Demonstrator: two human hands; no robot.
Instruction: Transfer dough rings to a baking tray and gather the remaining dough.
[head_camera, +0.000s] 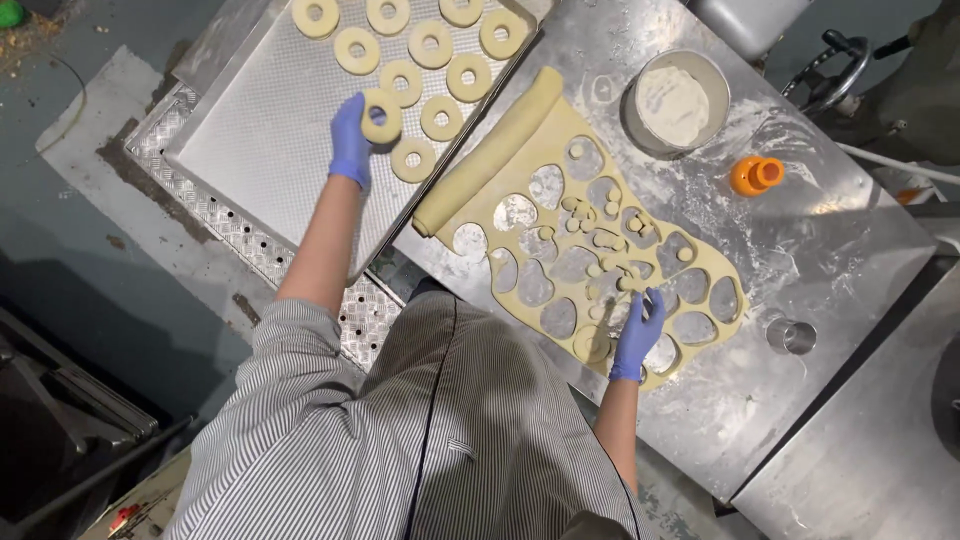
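Left hand (352, 140) pinching a dough ring (380, 116) over the tray (260, 140), right hand (637, 335) — seemingly open — on the dough sheet (600, 250)

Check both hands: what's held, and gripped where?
Left hand holds a raw dough ring by its rim, over the baking tray. Right hand rests on the cut dough sheet; whether it grips anything cannot be told.

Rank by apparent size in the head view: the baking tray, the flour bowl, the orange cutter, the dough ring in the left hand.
1. baking tray
2. flour bowl
3. Unsure: orange cutter and dough ring held by the left hand look alike.
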